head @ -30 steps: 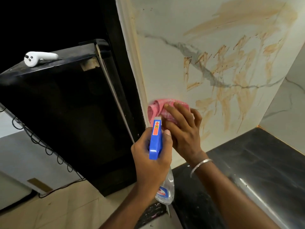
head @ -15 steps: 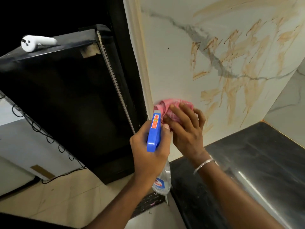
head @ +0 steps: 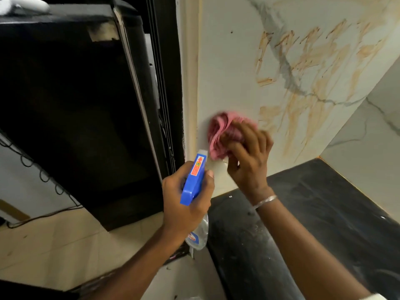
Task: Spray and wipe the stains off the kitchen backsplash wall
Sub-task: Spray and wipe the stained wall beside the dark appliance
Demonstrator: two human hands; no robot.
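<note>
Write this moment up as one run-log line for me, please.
left hand: holds spray bottle | right hand: holds pink cloth against wall | stains: unwiped, right of pink cloth | phase: wipe

Probably home kitchen, marble backsplash, black countertop

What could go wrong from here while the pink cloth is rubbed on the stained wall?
1. The crumpled pink cloth under the right hand rubs the marble-patterned wall at its left edge; the orange-brown streaks up-right may be missed.
2. The blue-topped clear spray bottle in the left hand aims near that hand; a squeeze might wet fingers.
</note>
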